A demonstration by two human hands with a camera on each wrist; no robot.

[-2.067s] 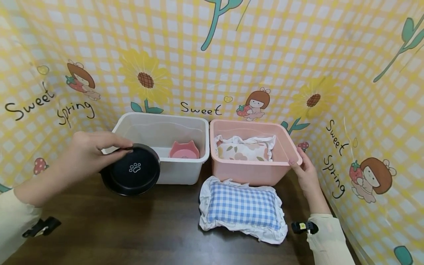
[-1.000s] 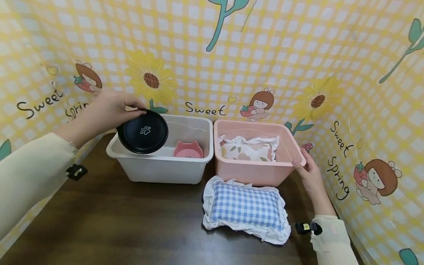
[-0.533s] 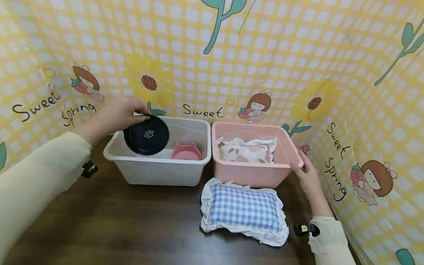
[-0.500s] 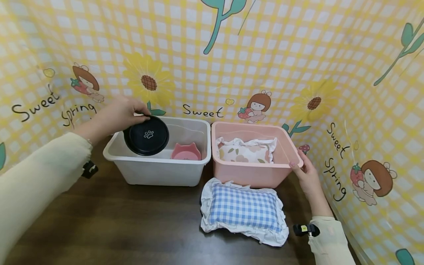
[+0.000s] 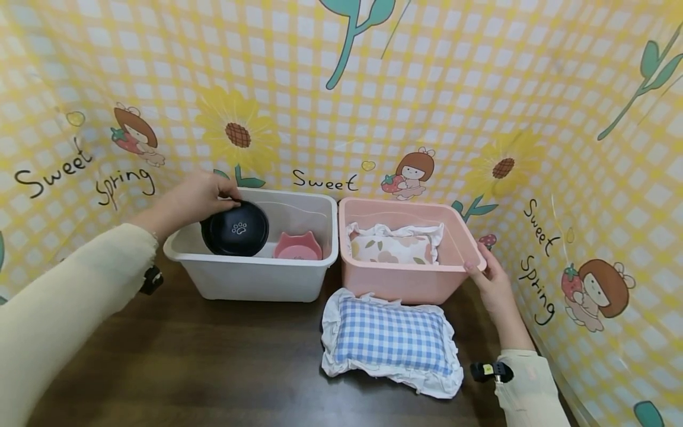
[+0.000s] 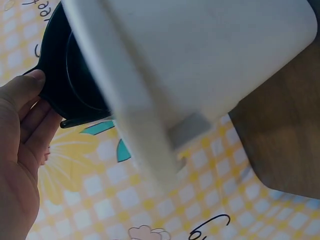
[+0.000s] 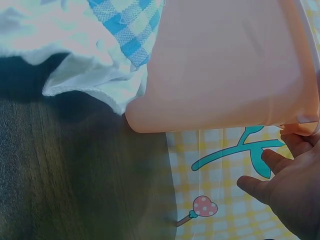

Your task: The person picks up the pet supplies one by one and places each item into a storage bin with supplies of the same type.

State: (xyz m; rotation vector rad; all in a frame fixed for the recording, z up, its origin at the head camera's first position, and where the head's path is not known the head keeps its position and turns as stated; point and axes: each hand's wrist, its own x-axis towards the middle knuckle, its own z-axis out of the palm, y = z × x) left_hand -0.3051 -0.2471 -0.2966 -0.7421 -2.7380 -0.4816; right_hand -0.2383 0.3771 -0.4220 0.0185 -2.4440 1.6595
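My left hand (image 5: 200, 201) pinches the rim of a black pet bowl (image 5: 237, 240) with a white paw print. The bowl is tilted, its inside facing me, and its lower part sits within the white bin (image 5: 256, 279). In the left wrist view the bin's wall hides part of the black bowl (image 6: 55, 75). A pink cat-eared bowl (image 5: 297, 248) lies in the same bin, to the right. My right hand (image 5: 493, 284) grips the right front corner of the pink bin (image 5: 400, 284), thumb in front. A floral ruffled pillow (image 5: 392, 248) lies inside that bin.
A blue gingham pillow (image 5: 392, 335) with white ruffles lies on the dark wooden table (image 5: 213, 367), right in front of the pink bin. The two bins stand side by side against a yellow checked cloth backdrop (image 5: 320, 130).
My left hand has carried the black bowl from in front of the white bin up over its rim, then lowered it into the left side. My right hand keeps its place on the pink bin.
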